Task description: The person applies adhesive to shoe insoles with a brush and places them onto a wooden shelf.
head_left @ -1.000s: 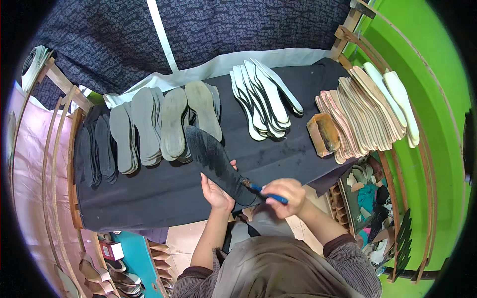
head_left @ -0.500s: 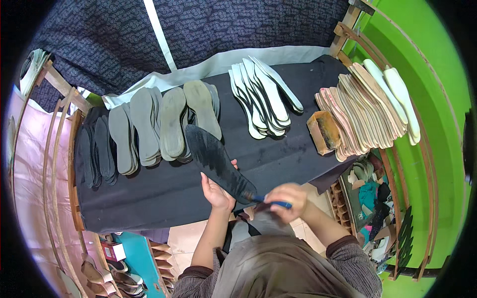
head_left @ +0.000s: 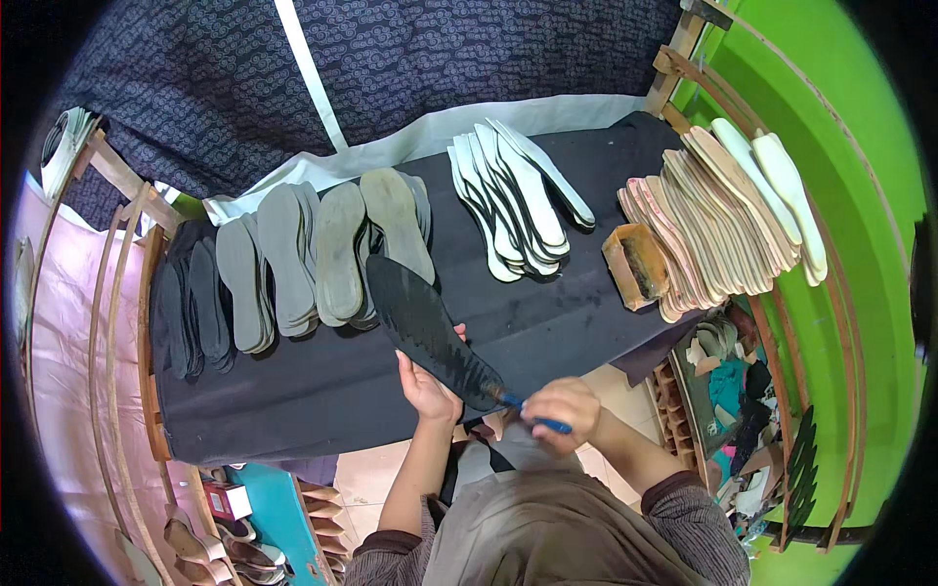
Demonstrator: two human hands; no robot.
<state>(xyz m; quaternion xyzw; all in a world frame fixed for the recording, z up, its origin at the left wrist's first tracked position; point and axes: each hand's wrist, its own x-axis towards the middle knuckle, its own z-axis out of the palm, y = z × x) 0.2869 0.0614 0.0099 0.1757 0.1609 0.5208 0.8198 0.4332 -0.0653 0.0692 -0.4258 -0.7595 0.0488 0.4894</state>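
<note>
A black insole [head_left: 420,317] lies tilted across my left hand [head_left: 430,388], which is closed on its edges from beneath, thumb on the left side and fingertips on the right. Wet-looking dark streaks cover part of its upper face. My right hand [head_left: 564,414] is wrapped round the blue handle of a brush [head_left: 515,401]. The brush's tip touches the insole at its near, narrower end. Just beyond the insole, on the black cloth of the table, sit stacks of grey insoles [head_left: 339,252].
White insoles [head_left: 513,200] are fanned at the table's back middle. At the right stand a cut-open carton [head_left: 635,266] with dark residue and a long row of beige insoles [head_left: 718,225]. Black insoles [head_left: 205,303] lie far left. Wooden rails [head_left: 845,361] flank the table [head_left: 293,400].
Both hands keep their holds on the insole and brush. The brush has shifted slightly at the insole's near end, its handle now angled more downward. The view has moved a little.
</note>
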